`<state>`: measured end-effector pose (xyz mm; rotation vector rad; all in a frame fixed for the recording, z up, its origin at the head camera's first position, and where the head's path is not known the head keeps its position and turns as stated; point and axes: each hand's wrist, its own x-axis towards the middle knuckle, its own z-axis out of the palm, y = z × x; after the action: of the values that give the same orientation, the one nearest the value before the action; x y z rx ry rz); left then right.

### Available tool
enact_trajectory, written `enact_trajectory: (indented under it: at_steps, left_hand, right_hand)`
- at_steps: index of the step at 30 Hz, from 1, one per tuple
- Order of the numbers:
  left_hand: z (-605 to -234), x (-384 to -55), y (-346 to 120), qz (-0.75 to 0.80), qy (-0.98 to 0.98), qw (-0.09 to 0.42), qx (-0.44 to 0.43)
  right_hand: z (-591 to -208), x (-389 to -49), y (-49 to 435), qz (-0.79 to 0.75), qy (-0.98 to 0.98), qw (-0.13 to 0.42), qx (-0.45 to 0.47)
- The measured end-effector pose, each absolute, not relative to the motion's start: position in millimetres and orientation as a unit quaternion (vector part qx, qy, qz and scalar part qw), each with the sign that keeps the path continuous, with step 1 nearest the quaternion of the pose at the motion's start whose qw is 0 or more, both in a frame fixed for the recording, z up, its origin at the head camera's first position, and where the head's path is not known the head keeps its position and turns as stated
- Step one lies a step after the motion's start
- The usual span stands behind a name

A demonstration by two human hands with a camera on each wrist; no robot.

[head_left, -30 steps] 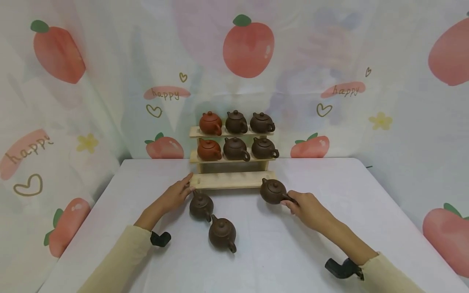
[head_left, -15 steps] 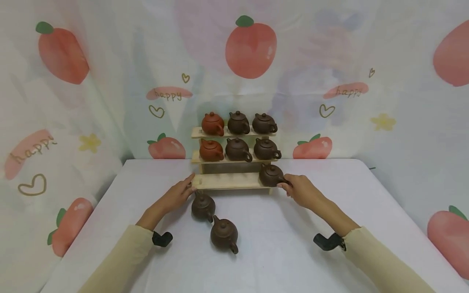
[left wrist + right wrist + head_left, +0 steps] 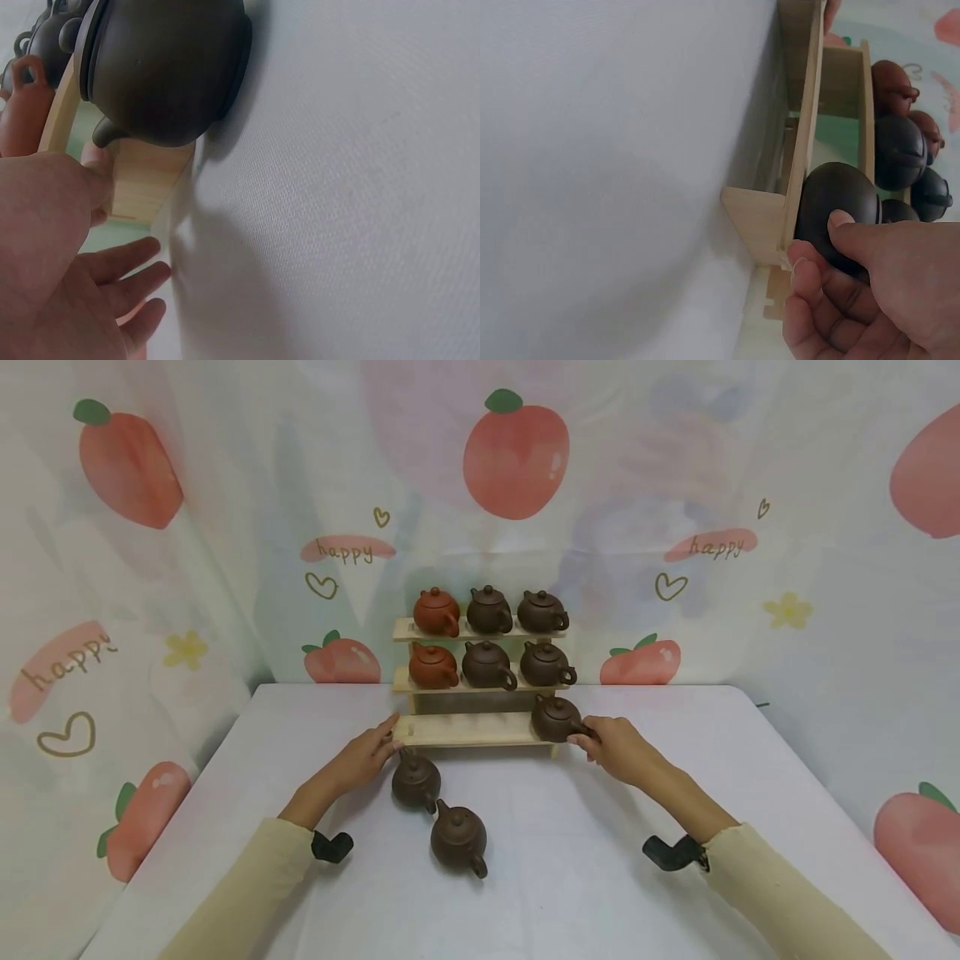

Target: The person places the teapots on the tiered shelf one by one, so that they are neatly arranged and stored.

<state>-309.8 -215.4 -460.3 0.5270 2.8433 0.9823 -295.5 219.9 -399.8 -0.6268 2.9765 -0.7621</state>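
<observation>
At the right end of the lowest shelf sits a dark brown teapot (image 3: 556, 719). My right hand (image 3: 618, 747) pinches its handle, thumb on the near side in the right wrist view. My left hand (image 3: 365, 756) is at the opposite end of the wooden display rack (image 3: 468, 729), thumb at the front edge and a finger at the back; its other fingers spread apart in the left wrist view. Close beside that hand stands a second dark teapot (image 3: 416, 782), its spout toward the rack. A third brown teapot (image 3: 458, 838) stands nearer on the table.
The upper two shelves hold several teapots, including an orange-red teapot (image 3: 436, 611) above another red teapot (image 3: 432, 666), with dark teapots (image 3: 489, 610) to their right. A white cloth covers the table (image 3: 555, 868). A fruit-printed curtain (image 3: 615, 468) hangs behind.
My right hand has carried the dark teapot from in front of the rack up onto the right end of the lowest shelf, where it now stays. My left hand keeps its place.
</observation>
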Motion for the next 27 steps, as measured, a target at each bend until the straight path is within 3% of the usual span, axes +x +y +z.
enact_trajectory:
  at_steps: [4,8,12,21,27]
  left_hand:
    - [-461,-311,-215,0.322,0.930,0.045,0.172]
    - [-461,-311,-215,0.323,0.930,0.051,0.166]
    - [-461,-310,-215,0.322,0.931,0.049,0.166]
    - [-463,-310,-217,0.322,0.931,0.043,0.167]
    - [-462,-310,-216,0.318,0.932,0.034,0.172]
  right_hand:
    - [-400,-296,221,-0.233,0.958,0.015,-0.164]
    - [-394,-286,220,-0.199,0.969,0.097,-0.112]
    - [-393,-264,200,-0.181,0.960,0.166,-0.135]
    - [-415,-194,119,-0.268,0.916,0.169,-0.247]
    - [-426,-180,101,-0.240,0.914,0.153,-0.290]
